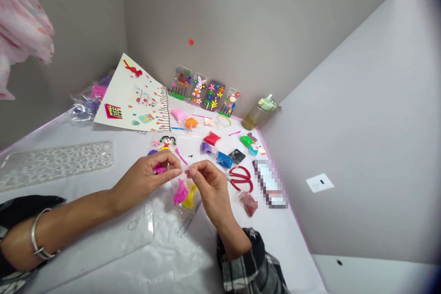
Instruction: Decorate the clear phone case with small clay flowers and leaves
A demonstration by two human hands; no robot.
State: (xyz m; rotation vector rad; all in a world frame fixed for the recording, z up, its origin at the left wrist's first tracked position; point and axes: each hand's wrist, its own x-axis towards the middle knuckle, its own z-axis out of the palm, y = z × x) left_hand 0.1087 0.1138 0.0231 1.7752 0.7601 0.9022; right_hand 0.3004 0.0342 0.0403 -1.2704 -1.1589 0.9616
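Observation:
My left hand point(146, 175) and my right hand point(212, 193) meet above the table, thumb and fingers pinched. Something small and pale between the fingertips is too small to make out. Just below them lie a magenta packet point(180, 192) and a yellow packet point(189, 197) of modelling clay. Behind my left hand is a clear case with a clay girl figure point(167, 142), partly hidden by the fingers. A pink plastic tool point(181, 156) lies beyond the fingertips. To the right of my right hand rest red-handled scissors point(241, 179) and a reddish-brown clay packet point(248, 204).
Several decorated clear cases point(199, 89) lean against the wall beside a decorated paper sheet point(132, 96). A bottle point(258, 112) stands at the back right. Red point(212, 138) and blue point(225, 160) clay packets lie mid-table. A textured clear case point(58, 163) is at left.

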